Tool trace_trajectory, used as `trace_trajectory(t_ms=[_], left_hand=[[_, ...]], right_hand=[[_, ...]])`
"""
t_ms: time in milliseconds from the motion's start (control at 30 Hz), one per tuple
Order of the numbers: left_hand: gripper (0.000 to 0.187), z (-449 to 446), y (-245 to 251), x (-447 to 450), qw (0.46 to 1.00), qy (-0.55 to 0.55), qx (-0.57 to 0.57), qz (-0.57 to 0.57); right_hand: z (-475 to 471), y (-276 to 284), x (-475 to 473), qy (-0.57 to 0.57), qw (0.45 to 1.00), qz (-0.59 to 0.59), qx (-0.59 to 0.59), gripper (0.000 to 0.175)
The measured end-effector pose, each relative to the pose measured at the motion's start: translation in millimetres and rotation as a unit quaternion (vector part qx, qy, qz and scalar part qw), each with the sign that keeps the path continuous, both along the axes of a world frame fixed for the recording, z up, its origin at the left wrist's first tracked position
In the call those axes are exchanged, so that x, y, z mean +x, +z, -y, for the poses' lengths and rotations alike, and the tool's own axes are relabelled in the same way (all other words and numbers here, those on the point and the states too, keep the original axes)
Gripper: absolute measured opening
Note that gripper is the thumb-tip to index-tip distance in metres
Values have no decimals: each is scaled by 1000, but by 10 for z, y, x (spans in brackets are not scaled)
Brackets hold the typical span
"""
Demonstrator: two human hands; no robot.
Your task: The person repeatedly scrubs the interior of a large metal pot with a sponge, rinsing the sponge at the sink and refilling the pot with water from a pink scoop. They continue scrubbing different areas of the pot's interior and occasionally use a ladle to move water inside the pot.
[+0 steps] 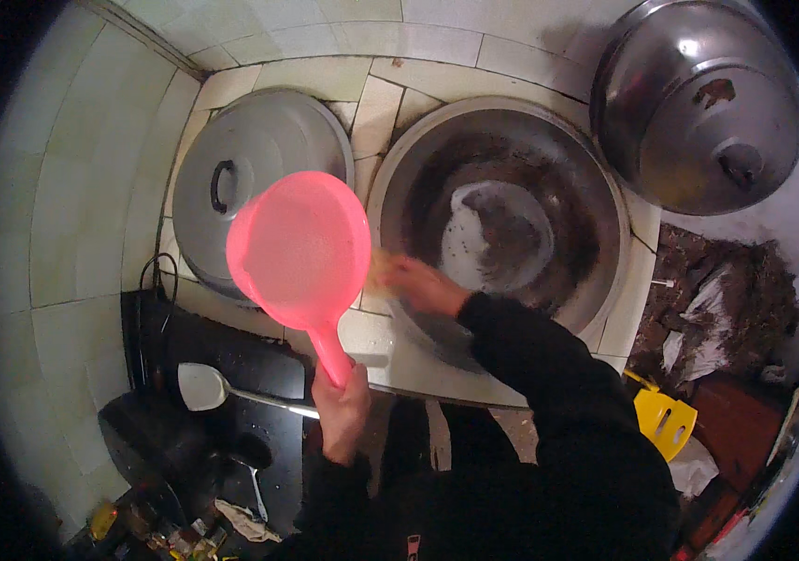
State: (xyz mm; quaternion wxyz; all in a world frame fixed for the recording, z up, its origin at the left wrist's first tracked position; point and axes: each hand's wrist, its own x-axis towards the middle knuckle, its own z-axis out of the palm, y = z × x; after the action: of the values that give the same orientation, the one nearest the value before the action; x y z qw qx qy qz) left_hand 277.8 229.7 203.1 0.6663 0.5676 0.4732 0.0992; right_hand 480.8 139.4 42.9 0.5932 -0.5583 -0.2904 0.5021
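My left hand (343, 407) grips the handle of a pink plastic dipper (299, 245), holding it up between a round metal lid and a large wok. At the wok's left rim is my right hand (429, 286), with a tan scrubbing pad or similar thing (380, 273) at its fingers; motion blur hides its exact kind. That pad is close to the dipper's right side; whether they touch I cannot tell. The big metal wok (434, 161) is set into a tiled stove top, with a little whitish water (461, 238) and dark residue at its bottom.
A lid with a black handle (266, 133) covers the left part of the tiled stove (375, 112). Another large metal lid (694, 126) leans at the upper right. A spatula (203, 387) lies at lower left on a black surface. A yellow plastic item (662, 424) is at right.
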Motion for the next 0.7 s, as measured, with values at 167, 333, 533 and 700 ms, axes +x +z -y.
trace_trajectory(t_ms=[167, 333, 533, 700], left_hand=[[10, -60, 80, -142, 999, -20, -4, -30], [13, 13, -31, -129, 999, -30, -7, -41], [15, 225, -176, 99, 996, -35, -32, -70], [13, 318, -250, 263, 996, -58, -1, -70]], right_hand=[[1206, 170, -274, 121, 976, 182, -29, 40], [1577, -425, 517, 7, 871, 397, -289, 51], [952, -1137, 632, 23, 718, 598, -355, 40], [1371, -722, 1773, 39, 712, 507, -484, 35]])
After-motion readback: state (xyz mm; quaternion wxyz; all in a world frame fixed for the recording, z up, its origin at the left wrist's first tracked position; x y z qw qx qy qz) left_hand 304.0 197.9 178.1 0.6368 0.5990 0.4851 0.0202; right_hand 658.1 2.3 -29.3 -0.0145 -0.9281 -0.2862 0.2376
